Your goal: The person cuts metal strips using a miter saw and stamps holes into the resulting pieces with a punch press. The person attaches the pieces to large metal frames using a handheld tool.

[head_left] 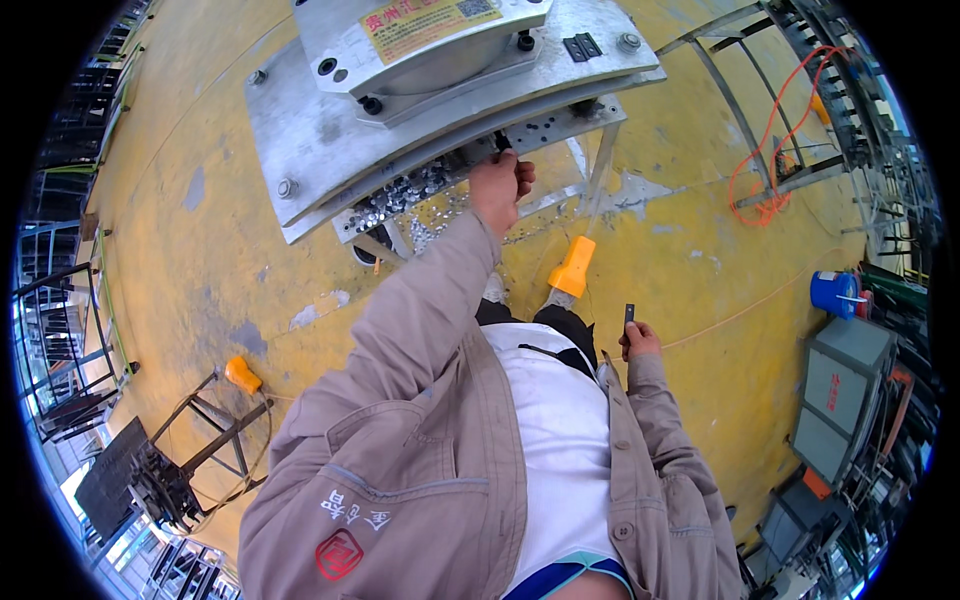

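"Where were the hands in the head view?"

"The left grip reached in at the front edge of a silvery metal press, its fingers curled beside a small black piece. I couldn't tell whether they pinched it."

"And the right grip?"

"Low, well apart from the press, thumb and fingers pinching a dark, narrow, flat strip, which stood up out of them over the yellow painted floor."

"Anything lying on the machine?"

"Two small, black, flat pieces side by side on its upper plate, near a corner bolt. Below that plate, many small, shiny, silvery bits were heaped to the left of the left grip (more were strewn on the floor beneath)."

"What was by the feet?"

"A bright orange-yellow, box-shaped pedal, just at the front of the person's right shoe."
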`<act>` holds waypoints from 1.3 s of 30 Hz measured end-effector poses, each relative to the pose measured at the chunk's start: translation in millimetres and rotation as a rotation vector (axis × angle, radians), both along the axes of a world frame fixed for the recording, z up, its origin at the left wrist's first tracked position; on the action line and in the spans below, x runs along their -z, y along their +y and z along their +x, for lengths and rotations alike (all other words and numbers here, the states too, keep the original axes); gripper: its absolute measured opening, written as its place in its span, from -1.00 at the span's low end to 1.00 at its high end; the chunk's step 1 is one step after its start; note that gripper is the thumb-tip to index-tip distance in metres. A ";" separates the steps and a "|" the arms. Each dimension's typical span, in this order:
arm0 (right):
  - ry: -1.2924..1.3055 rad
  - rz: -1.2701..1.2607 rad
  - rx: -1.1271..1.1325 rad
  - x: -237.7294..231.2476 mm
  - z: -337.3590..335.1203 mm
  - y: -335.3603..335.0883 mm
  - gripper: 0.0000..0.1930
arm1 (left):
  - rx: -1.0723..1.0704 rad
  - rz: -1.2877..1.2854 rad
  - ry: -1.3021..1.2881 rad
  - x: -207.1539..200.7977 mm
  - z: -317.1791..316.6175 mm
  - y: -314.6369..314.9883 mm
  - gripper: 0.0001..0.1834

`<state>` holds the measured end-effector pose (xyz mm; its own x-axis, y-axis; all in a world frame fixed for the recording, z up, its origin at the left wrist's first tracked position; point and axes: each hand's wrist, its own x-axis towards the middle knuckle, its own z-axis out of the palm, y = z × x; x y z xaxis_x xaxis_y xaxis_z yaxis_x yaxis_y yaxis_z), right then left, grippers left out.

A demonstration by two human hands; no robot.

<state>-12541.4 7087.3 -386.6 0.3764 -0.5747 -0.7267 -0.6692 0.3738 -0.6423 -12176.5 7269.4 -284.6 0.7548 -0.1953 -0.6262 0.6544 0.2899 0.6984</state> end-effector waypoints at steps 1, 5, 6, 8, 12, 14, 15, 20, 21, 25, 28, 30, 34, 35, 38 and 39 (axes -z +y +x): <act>0.002 -0.008 -0.010 2.4 0.1 -0.3 -0.78 | -0.010 -0.038 -0.011 4.0 -1.2 1.0 -0.83; -0.003 -0.013 -0.024 13.8 -2.4 -3.1 -0.79 | 0.022 -0.097 -0.047 10.0 -3.1 3.1 -0.86; -0.005 -0.004 -0.026 13.6 -2.4 -3.2 -0.79 | 0.022 -0.092 -0.054 10.3 -3.4 3.7 -0.86; -0.004 -0.012 -0.009 12.0 -2.9 -6.3 -0.81 | 0.024 -0.082 -0.069 10.8 -3.6 4.1 -0.85; -0.007 -0.008 -0.028 0.2 2.5 -9.2 -0.80 | 0.032 -0.041 -0.094 9.2 -4.8 5.1 -0.85; -0.021 0.000 -0.063 -4.0 8.2 -9.3 -0.80 | 0.041 -0.019 -0.099 6.9 -5.4 5.3 -0.84; -0.027 0.006 -0.080 -6.2 12.2 -8.2 -0.80 | 0.048 -0.013 -0.104 6.2 -6.3 5.9 -0.84; -0.231 0.143 -0.044 -23.3 64.9 0.6 -0.83 | 0.057 -0.043 -0.120 9.5 -6.2 6.8 -0.81; -0.260 0.193 -0.052 -32.2 80.3 2.0 -0.82 | 0.116 0.004 -0.121 9.0 -11.1 8.1 -0.79; -0.525 0.285 -0.137 -78.9 146.5 16.6 -0.59 | 0.394 0.208 -0.090 -3.4 -51.8 19.9 -0.77; -0.511 0.406 -0.248 -85.4 190.0 14.6 -0.54 | 0.914 0.668 -0.527 -7.9 -56.7 36.4 -0.78; -0.457 0.293 -0.444 -83.1 212.6 15.6 -0.58 | 1.164 0.835 -0.822 -10.8 -51.3 53.3 -0.76; -0.408 -0.148 -0.901 -81.0 243.8 45.3 -0.67 | 1.201 0.757 -0.875 -35.0 -31.1 71.5 -0.70; -0.366 -0.216 -1.027 -93.0 245.8 55.1 -0.66 | 1.183 0.755 -0.839 -38.8 -25.4 75.4 -0.69; -0.305 -0.322 -1.086 -125.3 256.4 83.6 -0.65 | 1.127 0.689 -0.872 -27.0 -11.7 91.8 -0.64; -0.314 -0.298 -1.003 -116.6 259.7 84.7 -0.65 | 0.963 0.632 -0.708 -30.8 -12.0 90.2 -0.62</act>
<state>-12281.7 7172.0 -270.0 0.9163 -0.0402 -0.3986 -0.3729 -0.4488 -0.8121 -12188.4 7359.5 -253.8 0.6776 -0.6514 -0.3414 -0.1395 -0.5696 0.8100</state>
